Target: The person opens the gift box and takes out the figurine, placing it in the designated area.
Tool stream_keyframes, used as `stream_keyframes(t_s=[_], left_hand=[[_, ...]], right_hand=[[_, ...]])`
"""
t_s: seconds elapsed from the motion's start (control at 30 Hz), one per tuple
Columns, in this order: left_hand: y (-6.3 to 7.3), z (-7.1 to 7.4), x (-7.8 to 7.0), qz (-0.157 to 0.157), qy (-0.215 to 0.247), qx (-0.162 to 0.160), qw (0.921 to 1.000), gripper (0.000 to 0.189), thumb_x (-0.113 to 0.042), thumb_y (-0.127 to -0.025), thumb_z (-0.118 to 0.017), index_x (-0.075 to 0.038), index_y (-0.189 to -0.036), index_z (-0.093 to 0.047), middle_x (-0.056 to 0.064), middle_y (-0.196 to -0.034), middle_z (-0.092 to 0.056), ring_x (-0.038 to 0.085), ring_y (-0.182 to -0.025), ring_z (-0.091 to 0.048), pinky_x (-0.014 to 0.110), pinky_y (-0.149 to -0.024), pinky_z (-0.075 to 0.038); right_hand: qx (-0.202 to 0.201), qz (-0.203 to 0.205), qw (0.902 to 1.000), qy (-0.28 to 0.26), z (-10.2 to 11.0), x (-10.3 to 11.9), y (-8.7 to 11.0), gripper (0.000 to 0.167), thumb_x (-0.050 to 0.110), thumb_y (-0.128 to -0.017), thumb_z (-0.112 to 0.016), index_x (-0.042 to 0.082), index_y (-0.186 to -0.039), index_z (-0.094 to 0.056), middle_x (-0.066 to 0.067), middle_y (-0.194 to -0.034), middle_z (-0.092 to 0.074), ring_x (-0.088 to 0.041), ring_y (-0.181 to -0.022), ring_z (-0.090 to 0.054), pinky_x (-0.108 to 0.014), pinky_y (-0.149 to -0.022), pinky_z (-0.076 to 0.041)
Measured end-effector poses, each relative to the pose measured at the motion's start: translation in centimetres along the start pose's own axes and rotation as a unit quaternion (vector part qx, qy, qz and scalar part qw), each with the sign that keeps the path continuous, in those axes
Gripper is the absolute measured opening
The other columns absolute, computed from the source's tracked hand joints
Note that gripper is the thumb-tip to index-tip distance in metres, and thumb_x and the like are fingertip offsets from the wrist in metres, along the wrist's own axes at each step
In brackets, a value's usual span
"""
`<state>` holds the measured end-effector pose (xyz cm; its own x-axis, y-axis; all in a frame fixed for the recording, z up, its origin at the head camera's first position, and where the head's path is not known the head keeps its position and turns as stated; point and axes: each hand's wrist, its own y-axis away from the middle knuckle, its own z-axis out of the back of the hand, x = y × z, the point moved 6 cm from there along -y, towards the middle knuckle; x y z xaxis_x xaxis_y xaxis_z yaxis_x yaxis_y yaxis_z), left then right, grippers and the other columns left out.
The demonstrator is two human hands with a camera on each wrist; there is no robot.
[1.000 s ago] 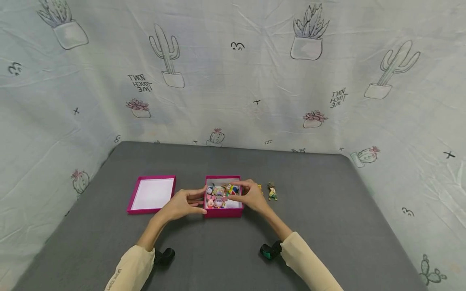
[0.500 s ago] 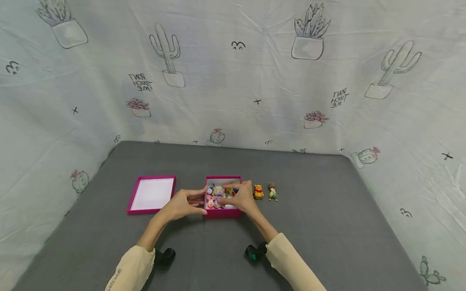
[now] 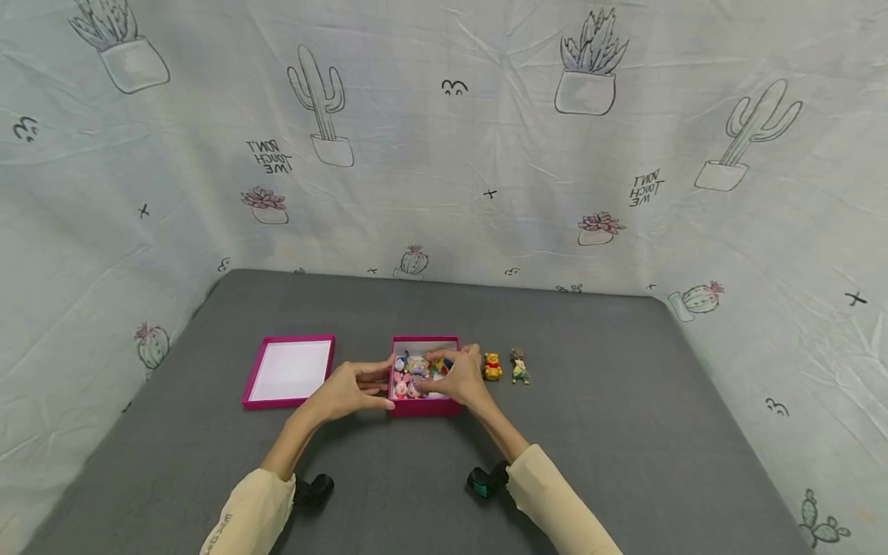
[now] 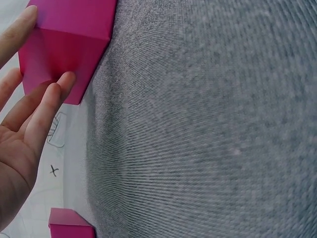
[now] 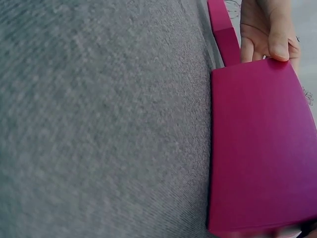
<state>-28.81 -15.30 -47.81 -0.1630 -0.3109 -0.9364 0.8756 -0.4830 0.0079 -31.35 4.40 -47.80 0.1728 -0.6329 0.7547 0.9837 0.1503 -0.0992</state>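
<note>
A magenta box (image 3: 425, 408) with a pale inside holds several small figurines, among them a pink piglet (image 3: 400, 385). At its left side my left hand (image 3: 350, 389) touches the outside wall with extended fingers, the thumb near the front corner; the left wrist view shows the fingertips (image 4: 67, 79) against that wall. My right hand (image 3: 461, 379) reaches over the right rim, thumb and index finger spread among the figurines. Its other fingers are hidden, and I cannot tell whether it grips a figurine. In the right wrist view the front wall (image 5: 260, 148) hides those fingertips.
To the left lies a magenta-rimmed lid (image 3: 290, 372), white inside facing up. A yellow bear figurine (image 3: 492, 367) in red stands right of the box, with a slim green-and-yellow figurine (image 3: 519, 366) beyond it. Grey cloth (image 3: 590, 432) covers the table, and a cactus-print curtain (image 3: 444, 154) encloses it.
My right hand has shifted left, deeper over the box, uncovering the bear figurine; it has stayed almost still over the last half second. My left hand keeps its place.
</note>
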Motion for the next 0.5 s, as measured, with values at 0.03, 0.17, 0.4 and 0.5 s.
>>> stream_keyframes(t_s=[0.03,0.17,0.4,0.5], left_hand=[[0.02,0.03,0.03,0.002,0.000,-0.002,1.0000,0.073,-0.017,-0.078,-0.081,0.003,-0.139,-0.045,0.024,-0.141,-0.044,0.034,-0.117,-0.057,0.033,-0.091,-0.051],[0.15,0.15,0.19,0.011,0.000,-0.009,0.9999,0.075,-0.018,-0.077,-0.082,0.002,-0.139,-0.045,0.024,-0.140,-0.045,0.033,-0.115,-0.058,0.033,-0.090,-0.052],[0.12,-0.04,0.02,0.016,-0.002,-0.006,0.9999,0.077,-0.020,-0.076,-0.082,0.000,-0.140,-0.045,0.022,-0.142,-0.045,0.033,-0.118,-0.056,0.033,-0.092,-0.051],[0.02,-0.13,-0.22,0.014,-0.006,-0.003,0.9999,0.077,-0.020,-0.076,-0.083,-0.001,-0.140,-0.045,0.021,-0.141,-0.046,0.033,-0.121,-0.054,0.032,-0.091,-0.051]], right_hand=[[0.000,0.002,1.0000,0.002,-0.03,0.03,-0.01,0.046,0.030,-0.062,-0.092,0.016,-0.104,-0.076,-0.014,-0.099,-0.040,-0.027,-0.095,-0.032,-0.035,-0.071,-0.031],[0.004,0.002,1.0000,-0.001,-0.12,0.18,-0.03,0.045,0.030,-0.063,-0.091,0.016,-0.103,-0.077,-0.014,-0.103,-0.037,-0.029,-0.099,-0.032,-0.037,-0.074,-0.032],[-0.012,0.003,0.9997,-0.021,0.07,-0.16,0.18,0.039,0.029,-0.062,-0.092,0.014,-0.094,-0.075,-0.012,-0.102,-0.034,-0.030,-0.099,-0.031,-0.041,-0.074,-0.034],[-0.025,0.017,0.9986,-0.043,0.33,-0.37,0.17,0.038,0.029,-0.064,-0.090,0.013,-0.095,-0.074,-0.012,-0.104,-0.031,-0.030,-0.103,-0.028,-0.044,-0.079,-0.033]])
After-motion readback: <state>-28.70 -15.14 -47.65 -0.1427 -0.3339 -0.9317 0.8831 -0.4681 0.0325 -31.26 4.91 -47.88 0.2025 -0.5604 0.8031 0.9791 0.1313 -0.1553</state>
